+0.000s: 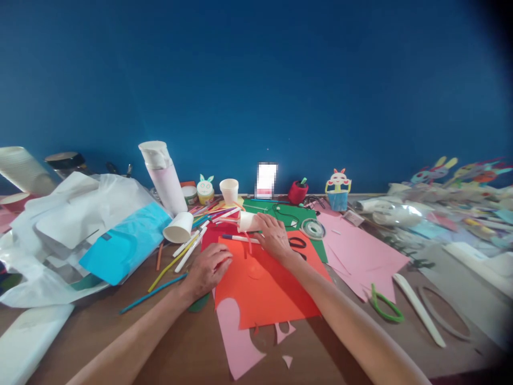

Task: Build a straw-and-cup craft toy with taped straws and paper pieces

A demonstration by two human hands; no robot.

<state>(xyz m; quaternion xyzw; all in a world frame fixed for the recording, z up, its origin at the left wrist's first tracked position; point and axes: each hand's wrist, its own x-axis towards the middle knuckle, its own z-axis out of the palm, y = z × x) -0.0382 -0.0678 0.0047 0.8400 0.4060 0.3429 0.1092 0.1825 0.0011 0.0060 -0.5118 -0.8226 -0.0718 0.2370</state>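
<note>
My right hand [274,236] reaches over the sheets with its fingers around the base end of a white paper cup [246,222], which lies on its side, mouth to the left. Thin orange strips hang at the cup's rim. Over the left edge of an orange paper sheet [276,294] is my left hand [208,268], its fingers curled; whether anything is inside them is hidden. A marker [236,238] with a blue end lies between the two hands. Black-handled scissors [297,243] are partly covered by my right wrist.
Colourful pipe cleaners [168,270] and markers lie on the left near a tipped paper cup [178,227]. A plastic bag [100,198] fills the far left. Clear tape [313,229], pink paper [360,251] and a green loop [387,310] are on the right. Behind stands a blue wall.
</note>
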